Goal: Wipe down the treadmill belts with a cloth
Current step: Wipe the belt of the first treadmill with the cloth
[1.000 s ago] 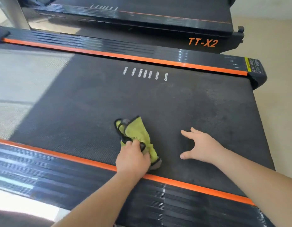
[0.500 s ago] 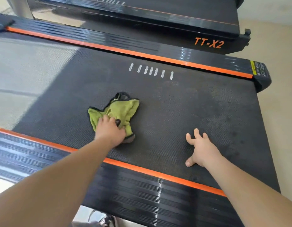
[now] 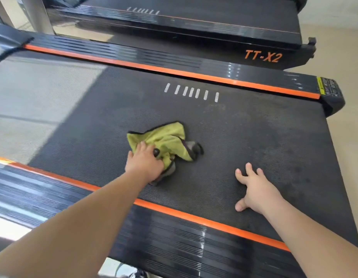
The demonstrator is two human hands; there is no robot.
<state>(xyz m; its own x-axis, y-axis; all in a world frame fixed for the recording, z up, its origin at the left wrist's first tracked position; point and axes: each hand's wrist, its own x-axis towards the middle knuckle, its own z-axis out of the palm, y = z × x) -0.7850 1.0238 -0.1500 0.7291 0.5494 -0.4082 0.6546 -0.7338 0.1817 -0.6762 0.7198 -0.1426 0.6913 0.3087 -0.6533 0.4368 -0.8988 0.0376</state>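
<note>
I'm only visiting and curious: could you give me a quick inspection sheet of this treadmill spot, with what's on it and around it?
Surface: black textured treadmill belt with a row of white dashes; ribbed side rail with an orange edge.
Job's things: yellow-green cloth, crumpled, lying on the belt.
Clutter: nothing seen.
Hands: left hand grips the cloth against the belt; right hand is open, fingers spread, resting on the belt apart from the cloth.
Cables: nothing seen.
Surroundings: second treadmill marked TT-X2 behind; beige floor; yellow warning label at the far rail's end.
</note>
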